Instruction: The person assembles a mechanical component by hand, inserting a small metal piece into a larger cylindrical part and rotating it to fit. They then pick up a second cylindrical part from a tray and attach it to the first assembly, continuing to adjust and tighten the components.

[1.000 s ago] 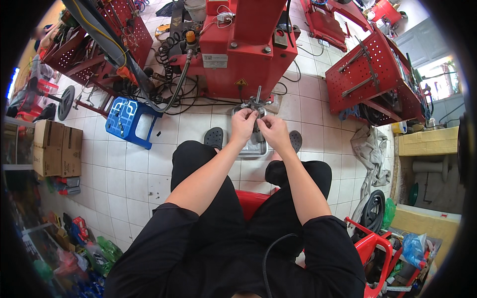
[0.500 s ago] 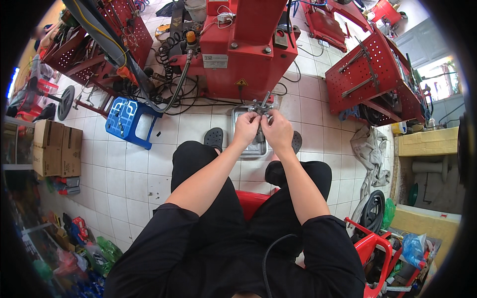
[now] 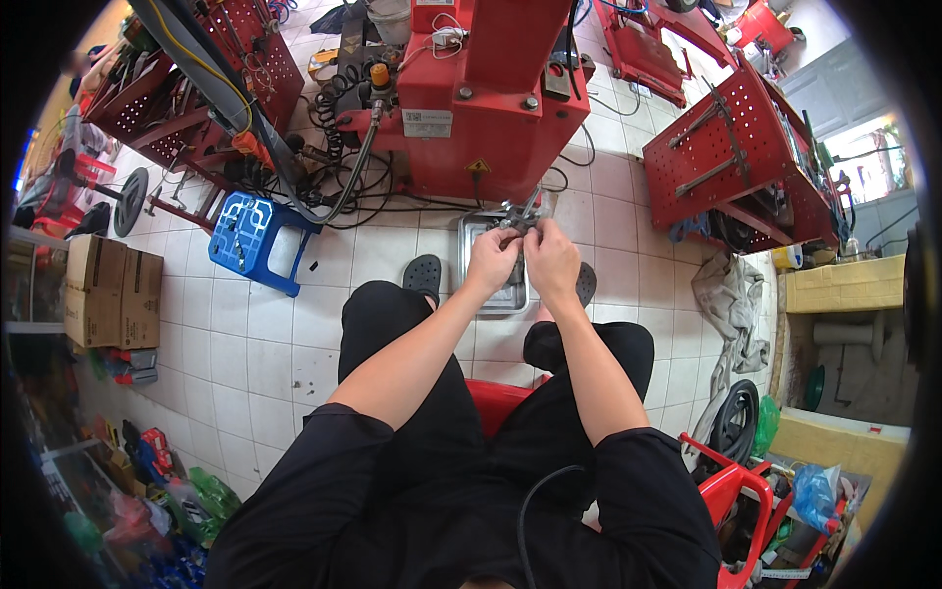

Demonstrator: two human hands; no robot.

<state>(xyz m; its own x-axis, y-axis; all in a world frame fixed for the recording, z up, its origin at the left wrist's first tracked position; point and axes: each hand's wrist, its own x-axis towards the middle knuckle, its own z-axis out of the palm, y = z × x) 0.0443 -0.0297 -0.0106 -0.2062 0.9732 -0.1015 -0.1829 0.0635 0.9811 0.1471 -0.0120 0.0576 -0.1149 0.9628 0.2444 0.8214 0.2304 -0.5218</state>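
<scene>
Close together at the far side of my knees, both hands work on one small grey metal part [image 3: 517, 215] with a rod sticking up from it. My left hand [image 3: 494, 259] pinches it from the left, fingers bent inward. Against its right side are the curled fingers of my right hand [image 3: 552, 261]. The fingertips hide much of the part, so its exact kind cannot be made out. Below the hands, a shallow silver metal tray [image 3: 502, 308] lies on the tiles between my feet; dark pieces in it are partly covered by the hands.
A red machine [image 3: 481, 147] stands just beyond the tray, with black hoses and cables at its left. The blue stool [image 3: 257, 240] is to the left, near cardboard boxes [image 3: 96, 294]. On the right are a red perforated tool cart [image 3: 721, 162] and a crumpled grey cloth [image 3: 731, 309].
Both hands have shifted slightly, and the metal part has turned and dropped a little toward the tray. The rod now leans more to the right.
</scene>
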